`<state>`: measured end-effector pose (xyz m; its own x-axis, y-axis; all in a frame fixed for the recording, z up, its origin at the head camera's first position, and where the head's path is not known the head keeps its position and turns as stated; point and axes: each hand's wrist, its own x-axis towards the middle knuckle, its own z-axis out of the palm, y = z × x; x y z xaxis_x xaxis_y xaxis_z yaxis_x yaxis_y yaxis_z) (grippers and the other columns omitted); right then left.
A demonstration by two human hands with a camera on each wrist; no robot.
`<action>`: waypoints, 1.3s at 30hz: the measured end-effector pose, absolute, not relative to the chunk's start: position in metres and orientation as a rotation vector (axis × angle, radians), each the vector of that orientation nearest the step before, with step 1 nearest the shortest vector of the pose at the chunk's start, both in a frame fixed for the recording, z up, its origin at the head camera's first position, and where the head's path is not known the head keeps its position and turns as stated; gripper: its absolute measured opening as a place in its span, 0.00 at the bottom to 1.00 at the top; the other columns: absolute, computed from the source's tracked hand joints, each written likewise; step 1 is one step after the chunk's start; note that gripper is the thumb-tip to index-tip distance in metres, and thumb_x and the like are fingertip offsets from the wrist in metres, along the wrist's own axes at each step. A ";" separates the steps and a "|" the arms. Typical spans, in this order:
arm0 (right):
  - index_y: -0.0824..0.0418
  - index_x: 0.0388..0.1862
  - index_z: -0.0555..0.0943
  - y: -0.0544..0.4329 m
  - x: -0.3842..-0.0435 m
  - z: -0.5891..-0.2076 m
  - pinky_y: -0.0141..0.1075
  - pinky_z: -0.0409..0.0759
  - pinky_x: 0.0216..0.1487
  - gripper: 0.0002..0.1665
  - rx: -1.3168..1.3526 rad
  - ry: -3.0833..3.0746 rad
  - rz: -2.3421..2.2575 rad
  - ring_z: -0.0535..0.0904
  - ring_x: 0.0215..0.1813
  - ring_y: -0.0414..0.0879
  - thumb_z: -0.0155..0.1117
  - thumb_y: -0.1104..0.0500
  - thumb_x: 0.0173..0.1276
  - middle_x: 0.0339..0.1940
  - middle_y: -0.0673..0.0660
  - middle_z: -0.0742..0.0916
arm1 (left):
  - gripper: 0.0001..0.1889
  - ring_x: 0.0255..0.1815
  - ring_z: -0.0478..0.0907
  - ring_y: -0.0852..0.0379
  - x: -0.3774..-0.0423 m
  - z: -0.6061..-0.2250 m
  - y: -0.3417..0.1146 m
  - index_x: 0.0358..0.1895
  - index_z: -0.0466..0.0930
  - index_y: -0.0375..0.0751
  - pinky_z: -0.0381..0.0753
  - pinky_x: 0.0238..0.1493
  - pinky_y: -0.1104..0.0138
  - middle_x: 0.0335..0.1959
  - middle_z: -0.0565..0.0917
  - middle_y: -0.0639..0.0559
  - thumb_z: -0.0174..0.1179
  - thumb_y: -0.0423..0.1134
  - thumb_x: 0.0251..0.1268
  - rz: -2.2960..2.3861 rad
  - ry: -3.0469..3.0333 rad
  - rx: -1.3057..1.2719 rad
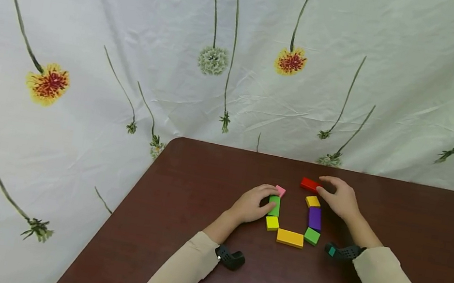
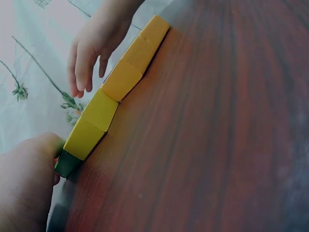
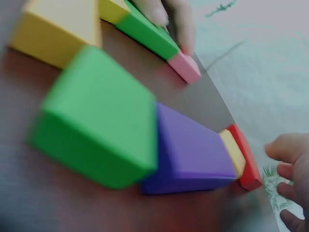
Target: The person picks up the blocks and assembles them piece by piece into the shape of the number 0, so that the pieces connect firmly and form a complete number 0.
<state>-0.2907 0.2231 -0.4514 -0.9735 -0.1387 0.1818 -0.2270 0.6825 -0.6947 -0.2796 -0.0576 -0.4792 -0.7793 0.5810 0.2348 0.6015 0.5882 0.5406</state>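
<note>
In the head view my left hand (image 1: 251, 205) lies along the left side of the block outline. Its fingers reach the pink block (image 1: 280, 191), and its thumb is at the long green block (image 1: 273, 206). My right hand (image 1: 341, 198) is at the right end of the red block (image 1: 309, 184), with fingers and thumb spread apart. A gap shows between that thumb and the red block in the right wrist view. Below the red block stand a small yellow-orange block (image 1: 312, 201), a purple block (image 3: 193, 145) and a small green block (image 3: 101, 116).
A yellow block (image 1: 272, 223) and a long orange block (image 1: 290, 238) form the lower left corner and near side of the outline. The dark wooden table (image 1: 186, 179) ends at the back against a flower-patterned cloth (image 1: 160, 29).
</note>
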 end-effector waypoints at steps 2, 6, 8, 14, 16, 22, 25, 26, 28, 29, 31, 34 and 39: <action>0.70 0.62 0.74 0.225 -0.297 -0.447 0.65 0.62 0.63 0.25 0.300 -2.849 1.135 0.64 0.66 0.71 0.60 0.57 0.72 0.65 0.74 0.73 | 0.20 0.67 0.68 0.53 -0.279 -0.479 -0.057 0.64 0.75 0.41 0.65 0.67 0.61 0.65 0.73 0.49 0.53 0.43 0.73 -0.970 -2.766 -1.035; 0.70 0.64 0.73 0.226 -0.306 -0.444 0.65 0.63 0.62 0.27 0.303 -2.948 1.104 0.63 0.66 0.72 0.60 0.57 0.71 0.66 0.74 0.71 | 0.20 0.67 0.69 0.53 -0.279 -0.480 -0.057 0.63 0.75 0.41 0.65 0.67 0.62 0.64 0.74 0.49 0.54 0.42 0.73 -0.976 -2.761 -1.027; 0.70 0.64 0.73 0.227 -0.309 -0.443 0.65 0.63 0.62 0.27 0.304 -2.977 1.096 0.64 0.66 0.72 0.60 0.57 0.71 0.66 0.75 0.71 | 0.20 0.67 0.68 0.54 -0.280 -0.481 -0.057 0.63 0.75 0.41 0.65 0.67 0.62 0.64 0.74 0.49 0.54 0.42 0.73 -0.965 -2.761 -1.029; 0.70 0.61 0.75 0.225 -0.311 -0.448 0.63 0.68 0.59 0.26 0.340 -2.991 1.078 0.69 0.61 0.70 0.63 0.57 0.69 0.62 0.74 0.75 | 0.20 0.67 0.68 0.54 -0.281 -0.483 -0.056 0.63 0.75 0.42 0.65 0.67 0.62 0.65 0.73 0.49 0.54 0.42 0.73 -0.957 -2.761 -1.040; 0.70 0.60 0.76 0.223 -0.312 -0.450 0.61 0.70 0.57 0.26 0.362 -2.982 1.069 0.71 0.58 0.69 0.64 0.57 0.68 0.60 0.74 0.77 | 0.20 0.67 0.68 0.54 -0.281 -0.483 -0.056 0.63 0.75 0.42 0.65 0.67 0.62 0.65 0.73 0.50 0.54 0.42 0.72 -0.951 -2.767 -1.033; 0.70 0.58 0.78 0.214 -0.317 -0.452 0.56 0.75 0.50 0.23 0.368 -2.981 1.044 0.75 0.50 0.64 0.65 0.59 0.67 0.57 0.73 0.79 | 0.20 0.68 0.68 0.55 -0.280 -0.482 -0.057 0.64 0.75 0.42 0.65 0.67 0.63 0.65 0.73 0.50 0.54 0.43 0.73 -0.938 -2.775 -1.025; 0.70 0.57 0.79 0.211 -0.318 -0.451 0.55 0.75 0.50 0.22 0.355 -2.971 1.047 0.75 0.49 0.64 0.65 0.60 0.67 0.56 0.73 0.79 | 0.20 0.68 0.68 0.55 -0.281 -0.482 -0.057 0.64 0.75 0.42 0.65 0.67 0.63 0.65 0.73 0.50 0.54 0.42 0.72 -0.944 -2.772 -1.026; 0.70 0.57 0.79 0.209 -0.318 -0.451 0.55 0.75 0.51 0.22 0.353 -2.965 1.050 0.75 0.49 0.64 0.65 0.59 0.67 0.56 0.73 0.80 | 0.20 0.68 0.68 0.55 -0.281 -0.482 -0.056 0.63 0.75 0.42 0.65 0.67 0.63 0.65 0.73 0.50 0.54 0.42 0.73 -0.949 -2.772 -1.026; 0.69 0.57 0.79 0.207 -0.318 -0.450 0.55 0.75 0.51 0.22 0.363 -2.954 1.062 0.75 0.50 0.64 0.65 0.59 0.67 0.56 0.72 0.80 | 0.20 0.68 0.68 0.55 -0.282 -0.482 -0.056 0.64 0.75 0.42 0.65 0.67 0.63 0.65 0.73 0.50 0.54 0.43 0.73 -0.955 -2.775 -1.024; 0.69 0.56 0.80 0.205 -0.318 -0.449 0.55 0.75 0.51 0.22 0.373 -2.948 1.073 0.75 0.50 0.64 0.65 0.59 0.67 0.56 0.72 0.80 | 0.20 0.68 0.68 0.55 -0.282 -0.482 -0.056 0.64 0.75 0.42 0.65 0.67 0.63 0.65 0.73 0.50 0.54 0.43 0.73 -0.959 -2.778 -1.021; 0.68 0.56 0.80 0.202 -0.318 -0.448 0.54 0.76 0.50 0.22 0.401 -2.941 1.093 0.76 0.50 0.63 0.66 0.58 0.67 0.56 0.72 0.80 | 0.20 0.67 0.68 0.55 -0.282 -0.482 -0.056 0.64 0.75 0.43 0.65 0.67 0.64 0.65 0.73 0.50 0.54 0.43 0.73 -0.961 -2.783 -1.014; 0.67 0.56 0.80 0.196 -0.317 -0.446 0.52 0.78 0.48 0.21 0.443 -2.946 1.120 0.76 0.47 0.61 0.66 0.58 0.67 0.56 0.71 0.80 | 0.19 0.67 0.68 0.56 -0.283 -0.482 -0.056 0.63 0.75 0.43 0.65 0.67 0.64 0.65 0.74 0.51 0.54 0.42 0.73 -0.970 -2.782 -1.010; 0.66 0.55 0.81 0.188 -0.314 -0.447 0.56 0.75 0.53 0.20 0.496 -2.961 1.122 0.75 0.51 0.62 0.67 0.58 0.67 0.56 0.70 0.80 | 0.19 0.67 0.69 0.56 -0.281 -0.481 -0.056 0.63 0.76 0.42 0.65 0.67 0.64 0.65 0.74 0.50 0.54 0.42 0.73 -0.973 -2.778 -1.024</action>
